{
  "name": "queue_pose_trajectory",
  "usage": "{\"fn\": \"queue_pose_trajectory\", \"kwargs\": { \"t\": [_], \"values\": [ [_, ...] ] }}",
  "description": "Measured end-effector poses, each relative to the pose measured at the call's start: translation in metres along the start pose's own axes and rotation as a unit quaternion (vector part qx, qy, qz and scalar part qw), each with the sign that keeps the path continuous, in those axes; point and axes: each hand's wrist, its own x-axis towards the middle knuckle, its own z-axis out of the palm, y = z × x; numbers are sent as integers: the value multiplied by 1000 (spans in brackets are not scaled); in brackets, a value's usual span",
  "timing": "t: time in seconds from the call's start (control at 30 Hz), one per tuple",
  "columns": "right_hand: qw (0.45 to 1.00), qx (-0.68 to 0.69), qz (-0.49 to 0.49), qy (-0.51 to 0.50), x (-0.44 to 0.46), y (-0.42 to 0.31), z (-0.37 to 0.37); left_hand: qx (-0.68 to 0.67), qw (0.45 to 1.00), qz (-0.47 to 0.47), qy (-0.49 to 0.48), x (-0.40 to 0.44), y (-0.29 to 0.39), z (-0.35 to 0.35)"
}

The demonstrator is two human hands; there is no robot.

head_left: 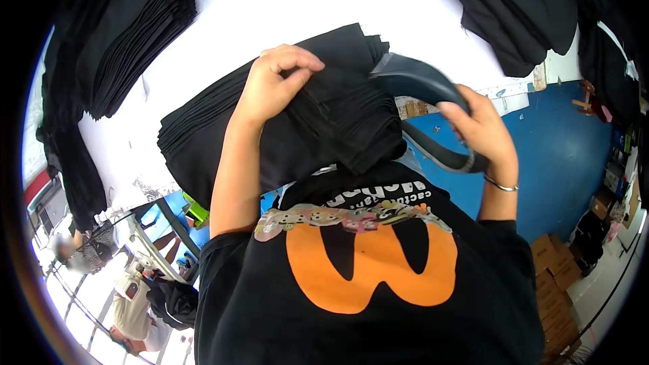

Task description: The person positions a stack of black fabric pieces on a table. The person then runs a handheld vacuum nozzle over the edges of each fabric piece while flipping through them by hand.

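Observation:
A thick stack of black cut fabric pieces (223, 105) lies on the white table in front of me, its layers fanned at the left edge. My left hand (280, 78) is over the stack, thumb and fingertips pinched on the top fabric layers, which are folded toward me. In my right hand (483, 122) is a curved dark blue handheld tool that looks like a label gun (422, 78). Its pale tip is beside the stack's right corner; motion blurs it, and I cannot tell whether it touches the fabric. Fingers wrap its rear end, and a grey curved lever shows below.
More black fabric stacks sit at the far left (138, 34) and far right (517, 10) of the white table (270, 0). Blue floor (541, 142) shows on the right, with cardboard boxes (556, 290) beyond. Other people (135, 307) are at lower left.

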Motion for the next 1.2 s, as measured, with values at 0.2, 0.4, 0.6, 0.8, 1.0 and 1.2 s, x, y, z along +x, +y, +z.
{"fn": "queue_pose_trajectory", "kwargs": {
  "t": [0.2, 0.4, 0.6, 0.8, 1.0, 1.2],
  "values": [
    [993, -53, -73, 72, 1, 2, 16, 197, 965, -109, -137, 4, 23, 1],
    [980, -21, -115, 163, 45, -21, 64, 374, 923, -72, 49, 58, -19, 55],
    [986, 136, -71, 59, 24, 12, 24, -200, 964, -163, 62, 63, -26, 52],
    [975, 150, -107, 121, 59, -35, 38, -263, 941, -206, 58, 60, -23, 45],
    [984, 110, -134, 39, 53, -16, 36, -274, 941, -189, 61, 53, -25, 50],
    [981, 114, -103, 123, 49, -21, 26, -86, 987, -27, 131, 45, -18, 45]
  ]
}}
